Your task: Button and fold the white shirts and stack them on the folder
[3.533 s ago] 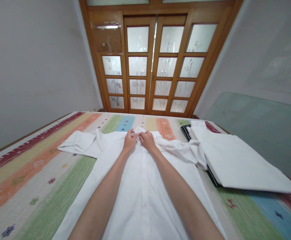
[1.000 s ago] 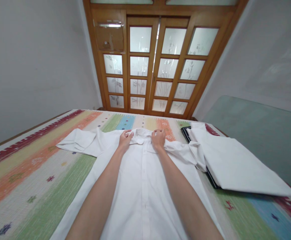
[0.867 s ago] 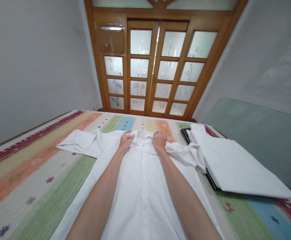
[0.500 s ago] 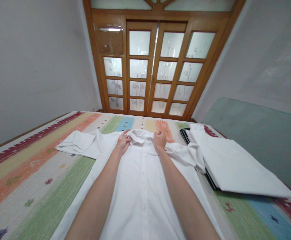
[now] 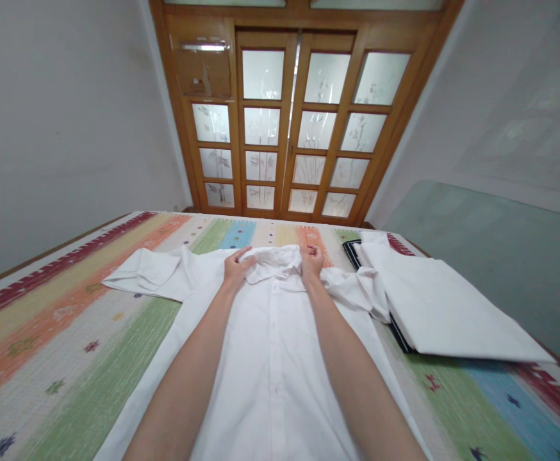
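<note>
A white short-sleeved shirt [image 5: 248,358] lies front up on the patterned cloth, its button strip running down the middle and its collar [image 5: 277,259] at the far end. My left hand [image 5: 237,266] is closed on the left side of the collar, thumb stretched along it. On the other side, my right hand [image 5: 312,261] pinches the collar's right edge. The left sleeve [image 5: 143,272] is spread out flat. Beside my right forearm, the right sleeve [image 5: 357,287] is crumpled against a pile of folded white cloth.
The folded white cloth [image 5: 457,307] lies at the right over a black striped piece [image 5: 351,253]. Beneath everything is a multicoloured striped cloth [image 5: 82,320]. A pale green panel [image 5: 491,237] leans at the right wall. Wooden glazed doors [image 5: 280,121] stand beyond.
The collar has been lifted and spread wider between my hands, so its inside shows more. My right hand has shifted slightly right and the view has tilted a little.
</note>
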{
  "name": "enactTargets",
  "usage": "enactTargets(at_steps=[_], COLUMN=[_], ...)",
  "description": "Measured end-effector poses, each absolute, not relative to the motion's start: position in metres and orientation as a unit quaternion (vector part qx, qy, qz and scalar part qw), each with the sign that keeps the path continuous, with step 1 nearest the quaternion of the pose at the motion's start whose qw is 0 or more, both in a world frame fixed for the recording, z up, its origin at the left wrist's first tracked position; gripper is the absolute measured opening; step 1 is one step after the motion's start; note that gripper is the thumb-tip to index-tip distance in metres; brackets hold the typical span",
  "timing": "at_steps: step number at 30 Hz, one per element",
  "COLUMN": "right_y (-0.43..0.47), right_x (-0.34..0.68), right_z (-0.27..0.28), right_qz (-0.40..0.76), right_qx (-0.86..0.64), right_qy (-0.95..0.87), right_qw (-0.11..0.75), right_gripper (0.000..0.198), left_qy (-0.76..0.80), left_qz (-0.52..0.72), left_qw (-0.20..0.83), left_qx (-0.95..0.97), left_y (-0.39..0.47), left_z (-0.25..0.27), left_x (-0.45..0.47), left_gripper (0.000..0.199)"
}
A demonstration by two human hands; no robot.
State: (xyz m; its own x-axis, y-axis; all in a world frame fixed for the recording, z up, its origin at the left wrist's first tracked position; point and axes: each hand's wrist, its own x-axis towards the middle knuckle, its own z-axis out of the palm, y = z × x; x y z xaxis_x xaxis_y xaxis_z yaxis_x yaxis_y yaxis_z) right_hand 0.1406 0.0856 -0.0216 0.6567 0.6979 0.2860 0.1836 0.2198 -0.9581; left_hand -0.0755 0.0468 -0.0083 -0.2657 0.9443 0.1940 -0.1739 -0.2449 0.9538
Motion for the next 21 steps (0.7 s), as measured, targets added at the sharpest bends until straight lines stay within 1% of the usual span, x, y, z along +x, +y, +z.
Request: enactTargets(at_steps=[4, 6, 10, 13, 17, 21], right_y=[0.0840, 0.0831, 0.0817, 0.0822, 0.0855, 0.0892], right_x=[0.1417, 0.1421, 0.1438, 0.1456, 0.1471, 0.1485], right_z=[-0.0198, -0.0177, -0.0161, -0.0181, -0.0199, -0.0139], right_qz=[0.197, 0.185, 0.129, 0.117, 0.144, 0.201], right_qx=[-0.610, -0.630, -0.655, -0.666, -0.664, -0.654], right_qy=[-0.340, -0.317, -0.291, -0.296, -0.343, -0.390], right_qw=[0.689, 0.684, 0.686, 0.675, 0.649, 0.616], right_gripper=[0.033, 0.031, 0.025, 0.024, 0.020, 0.015], left_qy=[0.513, 0.534, 0.540, 0.553, 0.540, 0.541], left_qz=[0.645, 0.645, 0.657, 0.650, 0.662, 0.657], left_qw=[0.317, 0.285, 0.271, 0.267, 0.273, 0.259], left_qx=[0.470, 0.466, 0.451, 0.448, 0.442, 0.456], left_y=[0.0453, 0.0446, 0.0438, 0.0446, 0.0456, 0.0443], left_z=[-0.0065, -0.0052, -0.0049, -0.0066, -0.0087, -0.0079], left_x=[-0.0737, -0.0737, -0.0737, -0.0738, -0.0739, -0.0733], left_gripper=[0.018, 0.012, 0.011, 0.011, 0.012, 0.012])
